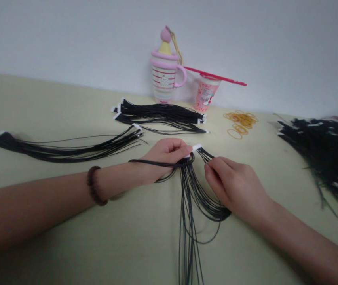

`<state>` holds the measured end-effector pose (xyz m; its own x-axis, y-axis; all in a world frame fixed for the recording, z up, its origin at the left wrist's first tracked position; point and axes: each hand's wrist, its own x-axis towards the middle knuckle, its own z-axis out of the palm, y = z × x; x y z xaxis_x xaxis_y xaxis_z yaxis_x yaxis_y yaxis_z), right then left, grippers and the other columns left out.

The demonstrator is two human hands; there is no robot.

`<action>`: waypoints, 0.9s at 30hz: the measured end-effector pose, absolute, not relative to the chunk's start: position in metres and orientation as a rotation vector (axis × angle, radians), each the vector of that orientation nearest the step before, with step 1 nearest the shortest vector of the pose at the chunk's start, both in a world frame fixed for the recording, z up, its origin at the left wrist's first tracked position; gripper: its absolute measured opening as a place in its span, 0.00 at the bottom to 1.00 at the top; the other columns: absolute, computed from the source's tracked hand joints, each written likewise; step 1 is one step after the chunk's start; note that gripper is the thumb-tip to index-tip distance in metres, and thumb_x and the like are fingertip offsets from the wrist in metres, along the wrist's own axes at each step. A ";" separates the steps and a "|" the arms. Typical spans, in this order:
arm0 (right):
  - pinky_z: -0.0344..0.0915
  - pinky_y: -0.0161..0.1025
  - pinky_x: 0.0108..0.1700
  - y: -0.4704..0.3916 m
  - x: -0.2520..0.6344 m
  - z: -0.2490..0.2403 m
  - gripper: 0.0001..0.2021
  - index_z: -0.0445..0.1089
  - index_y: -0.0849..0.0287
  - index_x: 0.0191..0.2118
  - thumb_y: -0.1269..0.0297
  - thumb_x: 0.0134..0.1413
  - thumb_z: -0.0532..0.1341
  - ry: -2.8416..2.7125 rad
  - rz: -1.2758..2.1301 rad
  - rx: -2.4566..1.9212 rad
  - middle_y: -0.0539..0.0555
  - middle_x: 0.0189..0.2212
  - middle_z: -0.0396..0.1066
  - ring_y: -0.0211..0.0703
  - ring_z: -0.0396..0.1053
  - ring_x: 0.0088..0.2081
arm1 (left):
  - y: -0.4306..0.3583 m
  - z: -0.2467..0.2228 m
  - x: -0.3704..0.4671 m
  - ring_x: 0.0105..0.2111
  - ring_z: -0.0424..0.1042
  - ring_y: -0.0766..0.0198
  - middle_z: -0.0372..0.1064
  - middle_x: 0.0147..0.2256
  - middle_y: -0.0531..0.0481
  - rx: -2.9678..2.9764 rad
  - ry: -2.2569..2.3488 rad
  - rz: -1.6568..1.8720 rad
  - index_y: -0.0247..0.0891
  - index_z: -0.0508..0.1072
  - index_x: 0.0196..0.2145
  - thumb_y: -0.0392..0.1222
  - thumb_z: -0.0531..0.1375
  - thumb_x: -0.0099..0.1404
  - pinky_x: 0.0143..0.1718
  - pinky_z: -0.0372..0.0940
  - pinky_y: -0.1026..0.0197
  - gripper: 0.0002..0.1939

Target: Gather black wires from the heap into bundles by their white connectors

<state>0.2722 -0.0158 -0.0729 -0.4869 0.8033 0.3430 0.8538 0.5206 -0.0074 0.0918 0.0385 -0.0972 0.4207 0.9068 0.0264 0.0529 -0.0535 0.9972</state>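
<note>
My left hand [166, 156], with a dark beaded bracelet on its wrist, pinches a white connector at the top of a black wire harness [188, 178]. Some of the wires loop over that hand, and others hang down towards the front of the table. To the right, my right hand [234, 182] is closed around black wires just below a white connector [197, 147]. Between the two hands the wires droop in a curve. Another black wire harness [59, 152] with white connectors lies at the left, behind my left forearm.
Behind my hands lies a stack of black wire harnesses [160, 114]. A pink-and-white mug [164, 75] and a pink cup [207, 93] with a red stick [216, 75] across it stand by the wall. Yellow rubber bands [242, 122] lie right of them. A large wire pile [320, 150] occupies the right.
</note>
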 end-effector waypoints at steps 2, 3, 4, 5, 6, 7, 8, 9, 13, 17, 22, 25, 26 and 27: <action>0.51 0.35 0.24 -0.016 0.272 -0.074 0.14 0.66 0.64 0.28 0.66 0.59 0.47 -2.472 -0.297 -1.378 0.54 0.22 0.67 0.38 0.64 0.21 | 0.038 -0.097 0.092 0.22 0.51 0.73 0.55 0.22 0.56 1.467 0.907 0.876 0.33 0.65 0.27 0.52 0.55 0.59 0.22 0.45 0.67 0.16; 0.51 0.36 0.24 -0.016 0.272 -0.074 0.14 0.66 0.64 0.27 0.66 0.59 0.47 -2.470 -0.325 -1.374 0.54 0.21 0.67 0.38 0.64 0.21 | 0.038 -0.097 0.091 0.22 0.51 0.73 0.55 0.22 0.56 1.481 0.911 0.871 0.33 0.66 0.27 0.52 0.55 0.59 0.22 0.45 0.67 0.16; 0.51 0.36 0.24 -0.016 0.273 -0.075 0.14 0.66 0.64 0.27 0.66 0.58 0.47 -2.468 -0.353 -1.368 0.54 0.21 0.67 0.38 0.64 0.21 | 0.038 -0.096 0.091 0.22 0.51 0.73 0.55 0.22 0.56 1.497 0.917 0.867 0.33 0.66 0.27 0.52 0.55 0.59 0.22 0.45 0.67 0.16; 0.50 0.36 0.24 -0.016 0.273 -0.075 0.14 0.66 0.64 0.27 0.66 0.58 0.47 -2.467 -0.382 -1.361 0.54 0.21 0.67 0.37 0.63 0.20 | 0.038 -0.095 0.091 0.22 0.51 0.73 0.55 0.22 0.56 1.515 0.923 0.862 0.33 0.66 0.27 0.51 0.55 0.59 0.22 0.45 0.67 0.16; 0.50 0.36 0.23 -0.016 0.273 -0.075 0.14 0.66 0.64 0.26 0.66 0.58 0.48 -2.466 -0.414 -1.351 0.53 0.20 0.66 0.37 0.62 0.20 | 0.038 -0.094 0.091 0.22 0.52 0.73 0.55 0.22 0.56 1.535 0.925 0.855 0.33 0.66 0.26 0.51 0.54 0.60 0.23 0.45 0.67 0.16; 0.49 0.36 0.23 -0.016 0.273 -0.075 0.14 0.66 0.64 0.26 0.67 0.57 0.48 -2.468 -0.448 -1.336 0.53 0.20 0.66 0.36 0.61 0.19 | 0.038 -0.093 0.091 0.23 0.52 0.73 0.56 0.22 0.55 1.557 0.922 0.849 0.33 0.66 0.26 0.50 0.54 0.60 0.23 0.46 0.67 0.16; 0.49 0.36 0.23 -0.016 0.273 -0.075 0.13 0.66 0.63 0.25 0.67 0.56 0.49 -2.462 -0.490 -1.310 0.52 0.19 0.65 0.35 0.59 0.19 | 0.038 -0.092 0.091 0.23 0.53 0.72 0.56 0.22 0.55 1.579 0.916 0.846 0.33 0.66 0.26 0.49 0.54 0.60 0.24 0.47 0.67 0.15; 0.49 0.36 0.23 -0.016 0.273 -0.075 0.12 0.66 0.62 0.24 0.68 0.55 0.50 -2.452 -0.535 -1.278 0.51 0.18 0.64 0.35 0.58 0.19 | 0.038 -0.092 0.091 0.23 0.53 0.72 0.57 0.23 0.55 1.602 0.907 0.840 0.33 0.66 0.26 0.49 0.54 0.60 0.24 0.48 0.67 0.15; 0.56 0.36 0.27 -0.015 0.273 -0.075 0.10 0.65 0.61 0.22 0.70 0.52 0.53 -2.378 -0.689 -1.172 0.54 0.22 0.64 0.39 0.61 0.25 | 0.039 -0.091 0.091 0.22 0.53 0.73 0.56 0.22 0.56 1.660 0.897 0.808 0.33 0.66 0.25 0.48 0.54 0.60 0.23 0.48 0.68 0.15; 0.66 0.40 0.34 -0.013 0.272 -0.079 0.06 0.66 0.63 0.25 0.74 0.50 0.55 -2.336 -0.558 -1.056 0.64 0.37 0.67 0.45 0.66 0.35 | 0.039 -0.091 0.091 0.21 0.53 0.72 0.54 0.20 0.56 1.659 0.871 0.794 0.35 0.66 0.24 0.48 0.54 0.60 0.22 0.47 0.68 0.14; 0.68 0.45 0.48 -0.012 0.271 -0.086 0.06 0.63 0.62 0.28 0.74 0.53 0.53 -2.358 -0.363 -0.941 0.68 0.50 0.63 0.49 0.65 0.50 | 0.039 -0.089 0.092 0.21 0.52 0.72 0.54 0.20 0.55 1.660 0.842 0.803 0.36 0.64 0.21 0.48 0.56 0.58 0.22 0.47 0.68 0.15; 0.69 0.44 0.47 -0.010 0.270 -0.087 0.06 0.63 0.62 0.29 0.74 0.54 0.52 -2.378 -0.336 -0.898 0.67 0.45 0.67 0.48 0.66 0.49 | 0.039 -0.089 0.092 0.21 0.51 0.72 0.54 0.20 0.55 1.655 0.832 0.802 0.36 0.63 0.20 0.47 0.56 0.58 0.22 0.47 0.68 0.14; 0.69 0.44 0.47 -0.010 0.270 -0.088 0.07 0.63 0.62 0.29 0.75 0.54 0.51 -2.369 -0.340 -0.900 0.67 0.44 0.68 0.49 0.67 0.49 | 0.039 -0.089 0.092 0.21 0.51 0.72 0.53 0.20 0.56 1.658 0.834 0.805 0.36 0.64 0.21 0.47 0.56 0.58 0.22 0.47 0.68 0.14; 0.70 0.45 0.46 -0.009 0.270 -0.088 0.07 0.64 0.62 0.29 0.75 0.54 0.51 -2.356 -0.349 -0.904 0.67 0.43 0.68 0.49 0.67 0.48 | 0.039 -0.089 0.092 0.21 0.51 0.71 0.53 0.20 0.56 1.664 0.834 0.804 0.36 0.64 0.21 0.47 0.56 0.58 0.22 0.47 0.68 0.14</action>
<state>0.2701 -0.0093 -0.0879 -0.5985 0.5233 0.6066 0.6767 0.7356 0.0330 0.0924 0.0390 -0.0894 0.5295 0.8423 0.1003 0.1306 -0.1977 0.9715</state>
